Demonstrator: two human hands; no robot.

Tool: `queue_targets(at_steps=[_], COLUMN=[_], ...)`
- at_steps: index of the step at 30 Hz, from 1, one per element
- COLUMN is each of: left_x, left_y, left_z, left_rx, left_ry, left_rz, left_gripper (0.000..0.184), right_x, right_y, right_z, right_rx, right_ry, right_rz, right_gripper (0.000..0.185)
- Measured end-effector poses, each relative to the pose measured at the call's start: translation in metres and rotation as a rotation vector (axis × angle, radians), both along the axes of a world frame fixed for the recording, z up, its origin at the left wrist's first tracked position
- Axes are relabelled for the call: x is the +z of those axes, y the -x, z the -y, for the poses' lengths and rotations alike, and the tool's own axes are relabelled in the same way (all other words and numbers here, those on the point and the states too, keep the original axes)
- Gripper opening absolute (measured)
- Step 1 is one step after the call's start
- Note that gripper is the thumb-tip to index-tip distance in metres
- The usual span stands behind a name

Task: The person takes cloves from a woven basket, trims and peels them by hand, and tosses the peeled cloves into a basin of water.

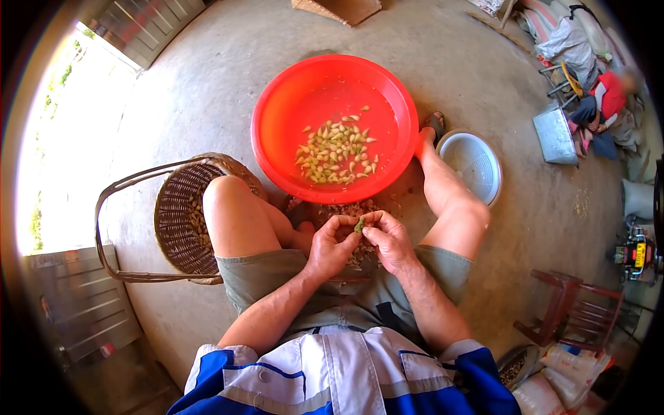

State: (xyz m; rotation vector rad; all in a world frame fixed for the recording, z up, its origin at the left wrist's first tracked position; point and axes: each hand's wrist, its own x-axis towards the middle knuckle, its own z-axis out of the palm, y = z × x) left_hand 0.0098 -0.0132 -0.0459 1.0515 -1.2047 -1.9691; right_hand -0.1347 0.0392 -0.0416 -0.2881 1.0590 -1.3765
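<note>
My left hand (333, 243) and my right hand (389, 241) meet between my knees, both pinching a small green bulb-like piece (359, 225). Just beyond them stands a large red basin (277, 131) with many pale, pointed bulbs (332, 149) lying at its bottom. Peelings (363, 257) are scattered on the floor below my hands. To the left, a woven basket (173, 221) with a tall handle holds more bulbs (197, 221), partly hidden by my knee.
A pale round colander (492, 162) sits beyond my right leg. At the right, a person in red (609, 100) sits by a metal bucket (555, 137). A wooden chair (577, 311) and bags (567, 370) stand lower right. An open doorway is at the left.
</note>
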Motion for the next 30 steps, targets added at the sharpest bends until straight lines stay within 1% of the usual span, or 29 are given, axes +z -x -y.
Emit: queue_targets(at_steps=[2,5,8,11,14,17,20,23,26,29,30], left_x=[-0.001,0.002,-0.003,-0.003,-0.006,-0.004,-0.002,-0.006,0.002,0.001,0.0], left_y=[0.0,0.002,0.001,0.001,0.001,0.0,0.001,0.0,-0.002,0.0,0.001], left_z=[0.002,0.006,0.006,0.005,0.003,0.003,0.003,0.004,0.008,0.004,0.003], left_rx=[0.003,0.023,0.01,0.007,-0.008,-0.018,-0.005,-0.016,-0.066,-0.063,-0.049], left_ry=[-0.075,-0.151,-0.139,-0.095,-0.063,-0.047,-0.107,-0.156,-0.239,-0.102,0.03], left_rz=[-0.054,-0.072,-0.064,-0.074,-0.065,-0.007,-0.072,-0.104,-0.1,0.019,0.089], left_gripper=[0.022,0.025,0.028,0.029,0.029,0.029,0.028,0.028,0.024,0.02,0.02], right_x=[0.007,0.018,0.011,0.006,0.013,0.016,0.01,0.012,0.013,0.018,0.015], right_y=[-0.001,-0.001,0.002,0.003,-0.001,0.002,0.001,-0.001,0.002,0.0,0.0], right_z=[0.0,0.001,0.0,0.0,0.001,0.003,0.002,0.002,0.001,0.001,0.0], right_rx=[-0.005,-0.006,0.009,0.03,0.029,0.037,0.019,0.006,0.031,0.015,0.009], right_ry=[-0.003,0.012,0.041,0.06,0.061,0.056,0.088,0.096,0.07,0.048,0.071], right_rz=[-0.044,-0.228,-0.356,-0.538,-0.672,-0.728,-0.726,-0.689,-0.654,-0.766,-0.796], right_gripper=[0.016,0.016,0.015,0.01,0.008,0.008,0.005,0.005,0.007,0.007,0.007])
